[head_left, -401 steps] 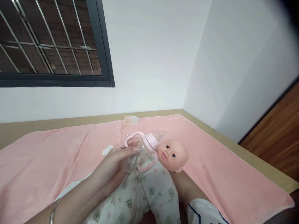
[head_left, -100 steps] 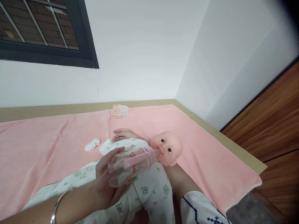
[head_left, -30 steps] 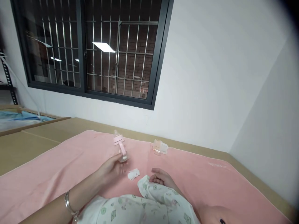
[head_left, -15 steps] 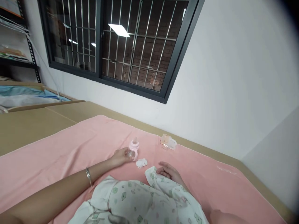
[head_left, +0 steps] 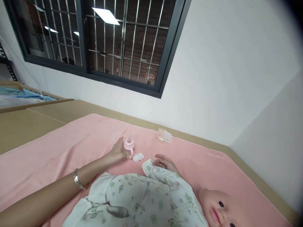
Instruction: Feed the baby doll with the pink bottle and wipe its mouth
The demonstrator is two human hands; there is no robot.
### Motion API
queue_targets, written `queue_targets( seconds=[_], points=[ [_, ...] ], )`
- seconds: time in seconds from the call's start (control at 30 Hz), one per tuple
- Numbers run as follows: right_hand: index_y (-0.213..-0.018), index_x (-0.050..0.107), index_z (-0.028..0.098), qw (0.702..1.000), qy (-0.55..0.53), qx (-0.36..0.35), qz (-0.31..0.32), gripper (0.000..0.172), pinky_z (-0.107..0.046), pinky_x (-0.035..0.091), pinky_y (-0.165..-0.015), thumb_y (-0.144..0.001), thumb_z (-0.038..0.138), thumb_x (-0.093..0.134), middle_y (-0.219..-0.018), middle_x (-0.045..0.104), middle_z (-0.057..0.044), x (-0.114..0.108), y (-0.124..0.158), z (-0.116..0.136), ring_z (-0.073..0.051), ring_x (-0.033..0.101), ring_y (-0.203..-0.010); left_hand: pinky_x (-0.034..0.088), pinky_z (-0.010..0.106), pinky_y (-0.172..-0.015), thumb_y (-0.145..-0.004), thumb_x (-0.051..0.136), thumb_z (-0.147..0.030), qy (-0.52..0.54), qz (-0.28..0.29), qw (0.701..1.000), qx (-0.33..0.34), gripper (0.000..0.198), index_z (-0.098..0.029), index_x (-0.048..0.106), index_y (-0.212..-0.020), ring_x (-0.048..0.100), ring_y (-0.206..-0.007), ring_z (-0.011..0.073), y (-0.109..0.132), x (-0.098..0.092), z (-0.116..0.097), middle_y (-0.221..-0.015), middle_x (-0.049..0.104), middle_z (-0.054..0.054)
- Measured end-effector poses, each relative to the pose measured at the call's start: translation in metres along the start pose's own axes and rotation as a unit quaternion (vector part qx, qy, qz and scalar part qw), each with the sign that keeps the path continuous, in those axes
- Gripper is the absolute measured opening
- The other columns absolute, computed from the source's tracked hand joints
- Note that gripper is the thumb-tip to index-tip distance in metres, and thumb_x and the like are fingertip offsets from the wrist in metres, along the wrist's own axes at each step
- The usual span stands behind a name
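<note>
My left hand (head_left: 118,152), with a silver bracelet on the wrist, is beside a small pink-topped bottle (head_left: 129,145) with a handle. Its fingers are apart, one pointing up and others low by the bottle's base. The bottle stands upright on the pink blanket (head_left: 78,135). Just right of it lies a crumpled white tissue (head_left: 138,157). A baby doll (head_left: 151,195) in white patterned clothes lies on its back in front of me, its small hand (head_left: 165,162) resting near the tissue. My right hand does not show.
A clear packet (head_left: 164,135) with a small transparent piece lies near the blanket's far edge. Behind the tan surface rise a white wall and a barred window (head_left: 127,37). At the far left, a wooden-edged bin (head_left: 35,104) holds blue and white cloth.
My left hand has loosened from around the bottle and its fingers have spread. The view has shifted right and down, bringing the doll's face into sight.
</note>
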State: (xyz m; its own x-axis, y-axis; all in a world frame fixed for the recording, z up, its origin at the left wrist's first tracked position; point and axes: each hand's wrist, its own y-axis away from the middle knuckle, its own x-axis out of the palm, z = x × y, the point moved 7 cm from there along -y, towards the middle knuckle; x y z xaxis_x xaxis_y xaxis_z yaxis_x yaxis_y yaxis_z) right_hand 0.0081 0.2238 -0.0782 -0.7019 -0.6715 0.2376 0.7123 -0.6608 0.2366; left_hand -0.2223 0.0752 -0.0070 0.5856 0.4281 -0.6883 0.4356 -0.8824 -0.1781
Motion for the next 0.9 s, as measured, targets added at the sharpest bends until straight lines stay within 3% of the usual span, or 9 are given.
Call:
queue_targets(
  seconds=[0.07, 0.13, 0.2, 0.3, 0.37, 0.47, 0.67, 0.77, 0.9],
  points=[
    [-0.105, 0.061, 0.020, 0.999, 0.015, -0.028, 0.011, 0.066, -0.040, 0.049, -0.098, -0.050, 0.051, 0.080, -0.090, 0.071, -0.008, -0.006, 0.015, 0.005, -0.025, 0.067, -0.098, 0.028, 0.050, -0.116, -0.080, 0.055, -0.021, -0.026, -0.012, 0.999, 0.042, 0.076, -0.017, 0.024, -0.149, 0.029, -0.144, 0.0354, 0.010, -0.001, -0.029, -0.154, 0.035, 0.016],
    [-0.108, 0.063, 0.026, 0.999, 0.023, -0.044, 0.018, 0.072, -0.042, 0.050, -0.096, -0.043, 0.052, 0.080, -0.096, 0.070, -0.007, -0.022, 0.042, 0.008, -0.029, 0.064, -0.106, 0.039, 0.042, -0.109, -0.082, 0.047, -0.015, -0.056, 0.010, 0.995, 0.079, 0.060, -0.020, 0.040, -0.142, 0.048, -0.132, 0.0291, 0.017, 0.010, -0.057, -0.145, 0.047, 0.012],
    [-0.108, 0.064, 0.031, 0.998, 0.030, -0.045, 0.022, 0.085, -0.045, 0.051, -0.091, -0.026, 0.050, 0.082, -0.095, 0.071, -0.006, -0.046, 0.074, 0.006, -0.032, 0.064, -0.106, 0.047, 0.039, -0.097, -0.082, 0.049, -0.013, -0.087, 0.040, 0.991, 0.089, 0.039, -0.020, 0.062, -0.118, 0.061, -0.113, 0.0272, 0.020, 0.026, -0.074, -0.125, 0.061, 0.011],
    [-0.100, 0.065, 0.038, 0.988, 0.108, -0.050, 0.095, 0.103, -0.047, 0.055, -0.076, 0.003, 0.040, 0.079, -0.078, 0.070, -0.003, -0.069, 0.111, -0.003, -0.035, 0.067, -0.091, 0.049, 0.041, -0.090, -0.083, 0.059, -0.017, -0.127, 0.065, 0.987, 0.066, 0.009, -0.016, 0.068, -0.086, 0.064, -0.101, 0.0272, 0.013, 0.042, -0.080, -0.100, 0.067, 0.010],
    [-0.079, 0.065, 0.037, 0.959, 0.176, -0.074, 0.209, 0.094, -0.040, 0.053, -0.055, 0.015, 0.036, 0.074, -0.056, 0.060, 0.001, -0.065, 0.123, -0.010, -0.030, 0.065, -0.066, 0.051, 0.041, -0.089, -0.089, 0.063, -0.027, -0.136, 0.077, 0.987, 0.042, 0.014, -0.015, 0.066, -0.084, 0.064, -0.096, 0.0228, 0.005, 0.043, -0.071, -0.094, 0.067, 0.006],
    [-0.056, 0.058, 0.034, 0.899, 0.275, -0.093, 0.329, 0.071, -0.031, 0.039, -0.035, 0.014, 0.028, 0.074, -0.039, 0.045, 0.004, -0.051, 0.126, -0.021, -0.021, 0.054, -0.043, 0.055, 0.038, -0.083, -0.094, 0.060, -0.039, -0.122, 0.089, 0.989, -0.001, 0.026, -0.014, 0.064, -0.096, 0.065, -0.087, 0.0169, -0.008, 0.037, -0.048, -0.094, 0.067, 0.003],
    [-0.066, 0.063, 0.034, 0.917, 0.341, -0.166, 0.122, 0.068, -0.026, 0.045, -0.041, 0.000, 0.048, 0.070, -0.043, 0.049, 0.004, -0.070, 0.104, -0.004, -0.017, 0.056, -0.048, 0.059, 0.032, -0.073, -0.096, 0.058, -0.036, -0.050, 0.059, 0.992, -0.101, 0.027, -0.014, 0.060, -0.111, 0.066, -0.082, 0.0152, -0.026, 0.019, 0.019, -0.101, 0.066, 0.005],
    [-0.048, 0.053, 0.031, 0.868, 0.354, -0.316, 0.148, 0.052, -0.022, 0.036, -0.034, -0.009, 0.065, 0.065, -0.035, 0.034, 0.005, -0.066, 0.116, 0.003, -0.012, 0.044, -0.038, 0.059, 0.034, -0.075, -0.095, 0.059, -0.035, -0.029, 0.030, 0.991, -0.128, 0.027, -0.014, 0.060, -0.113, 0.066, -0.084, 0.0160, -0.029, 0.013, 0.046, -0.103, 0.066, 0.005],
    [-0.029, 0.026, 0.025, 0.761, 0.281, -0.551, 0.197, 0.064, -0.020, 0.010, -0.028, -0.025, 0.083, 0.054, -0.031, 0.003, 0.003, -0.071, 0.143, -0.005, -0.008, 0.018, -0.027, 0.059, 0.034, -0.076, -0.095, 0.060, -0.035, -0.003, 0.011, 0.992, -0.128, 0.028, -0.014, 0.060, -0.113, 0.066, -0.086, 0.0165, -0.029, 0.012, 0.063, -0.105, 0.066, 0.005]
  ],
)
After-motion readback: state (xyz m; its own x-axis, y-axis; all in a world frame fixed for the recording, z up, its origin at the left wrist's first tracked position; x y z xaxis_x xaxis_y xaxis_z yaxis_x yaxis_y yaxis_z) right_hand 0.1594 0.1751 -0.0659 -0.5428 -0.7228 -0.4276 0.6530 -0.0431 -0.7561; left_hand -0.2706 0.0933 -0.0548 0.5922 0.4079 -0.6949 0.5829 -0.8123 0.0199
